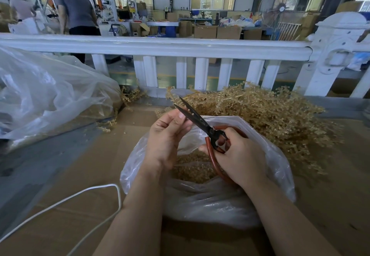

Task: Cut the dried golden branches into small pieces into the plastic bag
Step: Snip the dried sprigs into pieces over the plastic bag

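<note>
**Holding the scissors open over the bag, no branch between the blades**

Gripping the scissors (pixel 202 124) with my right hand (pixel 238 155), I am curling my fingers through and around the red-brown handles, and the two dark blades are standing apart, pointing up and away from me. My left hand (pixel 166 133) is touching the lower blade with thumb and fingertips curled together; I cannot tell if a very small piece is pinched there, because nothing golden is showing between them.

The plastic bag (pixel 280 167) is lying open just under both hands, and cut golden pieces (pixel 192 167) are already lying at its bottom. The pile of golden branches (pixel 266 113) is waiting behind the bag and to the right, touching its far rim.

I am judging these branches as very light, dry and brittle, with many small side twigs that are catching on each other. So I am thinking to take one by the thicker main stem, not by the tips, which would probably crumble and scatter.

For moving, the cardboard surface (pixel 84 175) is giving free room on my left, where only a white cord (pixel 84 192) is looping. A white fence (pixel 160 48) is closing the far side just behind the pile, and a big clear bag (pixel 50 95) is lying at far left. The soft rim of the bag could be folding inward under my wrists.
</note>
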### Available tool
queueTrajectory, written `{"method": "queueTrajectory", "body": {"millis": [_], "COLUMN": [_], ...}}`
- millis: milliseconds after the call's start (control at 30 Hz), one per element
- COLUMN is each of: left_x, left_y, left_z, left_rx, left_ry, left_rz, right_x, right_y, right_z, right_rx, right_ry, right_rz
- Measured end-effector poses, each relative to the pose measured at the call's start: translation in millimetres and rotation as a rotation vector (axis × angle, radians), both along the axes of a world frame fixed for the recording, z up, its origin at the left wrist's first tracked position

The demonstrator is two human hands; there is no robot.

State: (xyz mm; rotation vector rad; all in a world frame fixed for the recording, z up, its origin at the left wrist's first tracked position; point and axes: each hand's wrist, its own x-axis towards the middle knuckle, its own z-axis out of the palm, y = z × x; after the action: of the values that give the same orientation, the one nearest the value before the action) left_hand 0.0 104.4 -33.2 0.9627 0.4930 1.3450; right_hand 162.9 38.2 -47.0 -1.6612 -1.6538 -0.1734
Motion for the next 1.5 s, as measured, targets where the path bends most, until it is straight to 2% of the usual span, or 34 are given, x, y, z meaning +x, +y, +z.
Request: {"method": "queueTrajectory", "body": {"millis": [600,900,1500], "left_x": [-0.6,-0.5,-1.9], "left_y": [0.0,0.1,3.0], "left_z": [0.7,-1.7,-3.3], "left_rx": [-0.028,-0.009,0.014], "left_ry": [-0.022,0.072,0.055], "left_rz": [0.007,-0.007,-0.018], "right_x": [2.1,0.9,1.6], "right_y": [1.0,0.7,1.2], "right_z": [-1.3,1.0,-1.5], "right_rx": [-0.010,0.020,0.036], "right_ry": [-0.022,-0.043,-0.017], "right_rz": [0.002,-0.027,0.002]}}
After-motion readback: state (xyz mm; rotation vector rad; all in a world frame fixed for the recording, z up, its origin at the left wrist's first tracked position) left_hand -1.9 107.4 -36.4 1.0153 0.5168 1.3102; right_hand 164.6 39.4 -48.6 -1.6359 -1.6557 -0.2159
